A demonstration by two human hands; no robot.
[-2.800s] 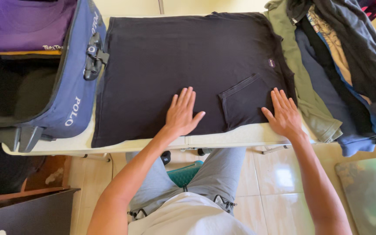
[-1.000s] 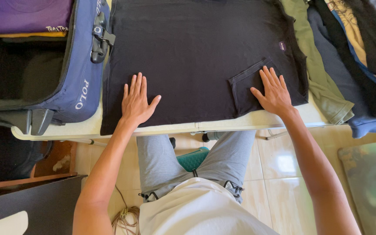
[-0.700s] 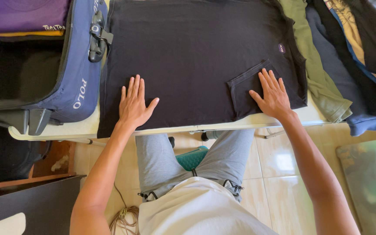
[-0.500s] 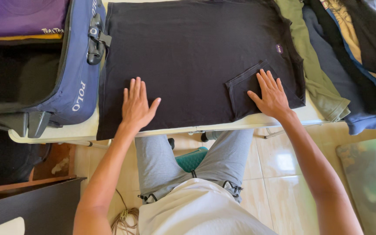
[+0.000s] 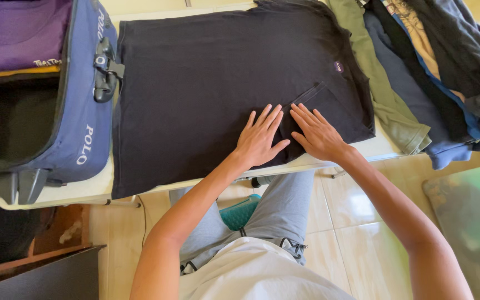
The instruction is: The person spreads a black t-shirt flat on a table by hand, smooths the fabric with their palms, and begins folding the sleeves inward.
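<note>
While both hands are lying flat and open near the front edge of the white table (image 5: 84, 186), I am noting the left hand (image 5: 259, 139) and right hand (image 5: 319, 133) side by side, palms down, fingers spread, gripping nothing, pressing on the black T-shirt (image 5: 206, 83). It is lying spread across the table between the blue suitcase (image 5: 79, 122) at the left edge and the clothes pile (image 5: 434, 72) at the right. I am judging the fabric light, soft and limp, best pinched at hem or shoulder edges.
</note>
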